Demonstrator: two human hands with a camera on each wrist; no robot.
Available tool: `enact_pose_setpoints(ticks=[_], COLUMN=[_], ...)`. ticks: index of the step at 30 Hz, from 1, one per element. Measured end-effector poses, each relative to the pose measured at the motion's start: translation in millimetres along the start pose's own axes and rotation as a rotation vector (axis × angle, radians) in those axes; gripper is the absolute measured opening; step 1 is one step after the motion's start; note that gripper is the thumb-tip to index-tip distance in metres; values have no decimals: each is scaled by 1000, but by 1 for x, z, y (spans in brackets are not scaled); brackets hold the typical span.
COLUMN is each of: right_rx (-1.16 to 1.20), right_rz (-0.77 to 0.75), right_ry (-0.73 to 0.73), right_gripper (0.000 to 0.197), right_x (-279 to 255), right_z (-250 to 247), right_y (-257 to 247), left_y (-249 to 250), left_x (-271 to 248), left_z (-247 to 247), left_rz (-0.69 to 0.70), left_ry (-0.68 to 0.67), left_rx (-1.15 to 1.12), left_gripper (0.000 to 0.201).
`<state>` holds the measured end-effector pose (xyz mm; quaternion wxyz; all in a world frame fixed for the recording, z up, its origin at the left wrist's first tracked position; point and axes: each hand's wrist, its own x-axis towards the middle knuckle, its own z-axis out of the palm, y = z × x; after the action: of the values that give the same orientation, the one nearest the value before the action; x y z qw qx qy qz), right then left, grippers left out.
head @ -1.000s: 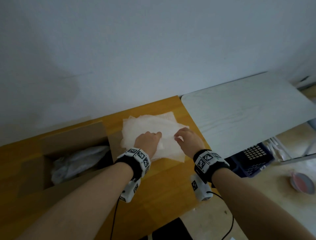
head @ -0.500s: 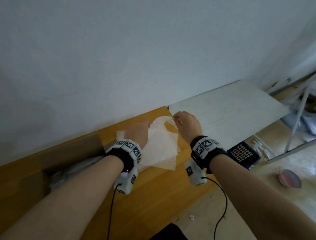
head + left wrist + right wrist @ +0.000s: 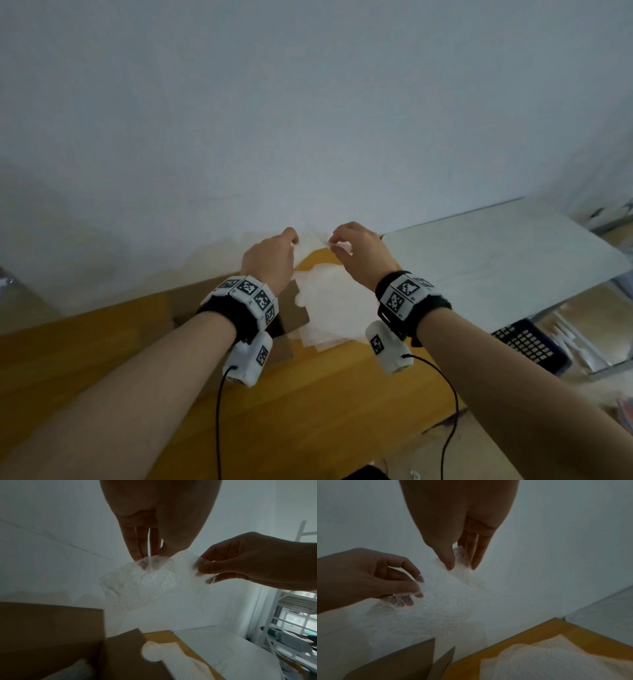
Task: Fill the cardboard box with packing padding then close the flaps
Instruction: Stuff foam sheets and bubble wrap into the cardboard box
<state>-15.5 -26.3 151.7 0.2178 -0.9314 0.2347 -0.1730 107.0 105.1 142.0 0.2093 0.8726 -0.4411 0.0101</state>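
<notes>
Both hands hold one thin translucent padding sheet [image 3: 142, 586] up in the air in front of the wall. My left hand [image 3: 291, 240] pinches its top left edge between thumb and fingers. My right hand [image 3: 335, 243] pinches the top right edge. The sheet [image 3: 443, 601] hangs down between them. Below lies a stack of white padding sheets [image 3: 332, 308] on the wooden table [image 3: 308, 411]. The brown cardboard box [image 3: 51, 628] stands open left of the stack, with one flap [image 3: 294, 308] reaching toward it. My left wrist hides most of the box in the head view.
A white wall [image 3: 308, 120] rises just behind the table. A grey-white table [image 3: 496, 260] adjoins on the right, with a dark perforated crate [image 3: 527, 342] on the floor below it. White shelving [image 3: 291, 601] stands at the far right. Cables hang from both wrist cameras.
Both hands were on the stack on the table. They have since lifted one sheet off it and raised it well above the table.
</notes>
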Motion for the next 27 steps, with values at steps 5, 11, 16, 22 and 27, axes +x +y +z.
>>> enact_pose_setpoints(ticks=[5,11,16,22,27], right_rx=[9,-16,-92,-225,-372], right_rz=[-79,-143,-181,-180,-164], right_ry=[-169,-361,-499,-623,-822], right_gripper=[9,5,11,27,34], right_x=[-4,-13,-17,-13,-10], right_z=[38,70,90,119,137], right_y=[-36,-61,-61,-63,-72], left_y=[-52,-88,-98,-107,-122], left_x=[-43,-82,-96,-98,-101], left_z=[-13,-6,8,19,29], left_rz=[-60,-63,-112,-176,-315], left_ry=[39,-19,-139,-274,-419], left_rx=[22,-14,-11,101,167], left_gripper=[21,22,19,16,45])
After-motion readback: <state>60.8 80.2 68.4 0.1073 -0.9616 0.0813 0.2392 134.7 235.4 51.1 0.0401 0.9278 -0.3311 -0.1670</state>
